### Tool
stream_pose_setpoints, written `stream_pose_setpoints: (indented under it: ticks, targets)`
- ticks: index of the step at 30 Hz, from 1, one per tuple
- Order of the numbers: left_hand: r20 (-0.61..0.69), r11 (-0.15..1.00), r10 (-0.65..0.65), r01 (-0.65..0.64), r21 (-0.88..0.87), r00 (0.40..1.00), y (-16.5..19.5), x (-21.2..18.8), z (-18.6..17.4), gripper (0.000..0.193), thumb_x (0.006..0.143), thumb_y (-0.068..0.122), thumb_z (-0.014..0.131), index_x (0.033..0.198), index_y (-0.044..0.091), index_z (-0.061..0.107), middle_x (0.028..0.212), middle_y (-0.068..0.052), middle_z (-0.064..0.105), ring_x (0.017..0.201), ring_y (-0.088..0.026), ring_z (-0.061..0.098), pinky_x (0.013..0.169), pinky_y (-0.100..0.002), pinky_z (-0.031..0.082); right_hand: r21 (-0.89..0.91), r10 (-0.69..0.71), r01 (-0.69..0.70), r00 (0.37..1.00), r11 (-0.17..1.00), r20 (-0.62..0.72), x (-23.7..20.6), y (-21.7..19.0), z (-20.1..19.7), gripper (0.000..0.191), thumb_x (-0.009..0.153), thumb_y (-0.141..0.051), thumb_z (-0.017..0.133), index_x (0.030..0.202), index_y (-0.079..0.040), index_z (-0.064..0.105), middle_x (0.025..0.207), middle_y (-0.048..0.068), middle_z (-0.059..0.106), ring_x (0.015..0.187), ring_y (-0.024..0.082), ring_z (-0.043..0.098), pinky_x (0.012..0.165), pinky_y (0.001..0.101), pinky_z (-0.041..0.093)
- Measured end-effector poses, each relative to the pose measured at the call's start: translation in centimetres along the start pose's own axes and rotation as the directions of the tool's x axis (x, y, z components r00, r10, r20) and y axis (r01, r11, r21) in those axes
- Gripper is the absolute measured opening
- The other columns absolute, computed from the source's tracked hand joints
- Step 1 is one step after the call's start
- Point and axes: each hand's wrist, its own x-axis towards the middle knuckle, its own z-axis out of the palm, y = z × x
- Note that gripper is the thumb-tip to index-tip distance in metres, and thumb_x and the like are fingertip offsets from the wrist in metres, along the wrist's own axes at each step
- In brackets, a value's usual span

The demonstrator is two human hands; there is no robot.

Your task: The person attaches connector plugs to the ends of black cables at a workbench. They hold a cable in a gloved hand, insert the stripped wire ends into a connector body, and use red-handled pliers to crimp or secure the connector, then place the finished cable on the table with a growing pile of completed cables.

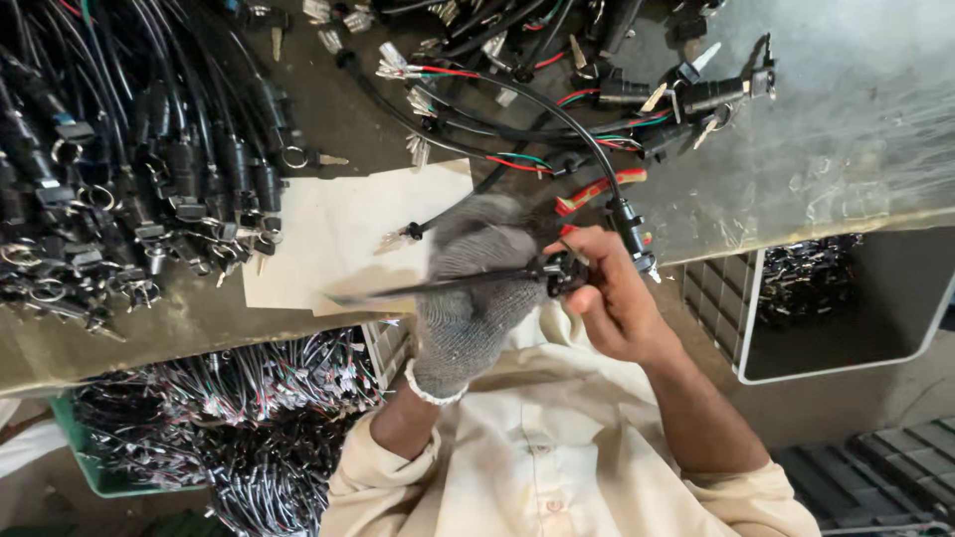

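My left hand [468, 288] wears a grey knitted glove and is closed around a black cable [438, 285] that blurs out to the left over a sheet of paper [328, 234]. My bare right hand [612, 298] pinches the black lock-switch body [563, 272] at the end of that cable. Just beyond my right hand lies another black switch with a cable [627, 224] arching toward the back of the bench. Red-handled pliers [597, 189] rest on the bench behind my hands.
A heap of black switch cables with keys and rings [139, 179] covers the bench at left. More wired switches [597, 80] lie at the back. A green crate of wire harnesses [199, 418] sits below left; a white-rimmed bin [846, 298] with parts is at right.
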Motion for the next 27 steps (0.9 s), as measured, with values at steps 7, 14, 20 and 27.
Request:
stream_pose_setpoints:
  ticks: [7, 14, 20, 27]
  targets:
    - [0.339, 0.637, 0.229, -0.404, 0.657, 0.912, 4.7, 1.5, -1.9, 0.023, 0.087, 0.013, 0.084, 0.106, 0.011, 0.071, 0.104, -0.001, 0.076, 0.103, -0.02, 0.074, 0.114, -0.041, 0.048, -0.339, -0.172, 0.19, 0.982, 0.921, 0.082, 3.8, -4.3, 0.1, 0.032, 0.11, -0.019, 0.055, 0.137, -0.002, 0.05, 0.122, 0.018, 0.063, 0.109, 0.036, 0.064, 0.096, 0.0429, 0.054]
    - [0.399, 0.479, 0.3, -0.499, 0.723, 0.867, 7.7, 1.6, -0.8, 0.024, 0.089, 0.016, 0.082, 0.11, 0.012, 0.073, 0.112, -0.004, 0.074, 0.114, -0.03, 0.072, 0.11, -0.043, 0.053, -0.411, -0.206, 0.209, 0.977, 0.887, 0.054, 3.5, -5.3, 1.0, 0.033, 0.104, -0.016, 0.064, 0.13, 0.002, 0.057, 0.113, 0.017, 0.062, 0.093, 0.031, 0.062, 0.083, 0.0386, 0.054]
    - [0.358, 0.54, 0.13, -0.369, 0.756, 0.925, 8.7, 2.1, -1.4, 0.028, 0.089, 0.019, 0.082, 0.113, 0.009, 0.071, 0.114, -0.009, 0.073, 0.104, -0.029, 0.073, 0.09, -0.039, 0.06, -0.464, -0.154, 0.14, 0.988, 0.875, 0.008, 3.8, -5.6, 2.3, 0.031, 0.102, -0.008, 0.065, 0.129, 0.005, 0.058, 0.104, 0.017, 0.061, 0.085, 0.03, 0.06, 0.073, 0.0378, 0.052]
    - [0.305, 0.467, 0.311, -0.424, 0.776, 0.9, 8.5, 1.3, -0.5, 0.026, 0.091, 0.015, 0.081, 0.114, 0.011, 0.07, 0.119, -0.01, 0.071, 0.115, -0.03, 0.071, 0.101, -0.041, 0.059, -0.5, -0.232, 0.194, 0.973, 0.844, -0.014, 4.3, -6.6, 3.2, 0.034, 0.101, -0.008, 0.067, 0.13, 0.004, 0.057, 0.11, 0.018, 0.063, 0.091, 0.033, 0.062, 0.078, 0.04, 0.053]
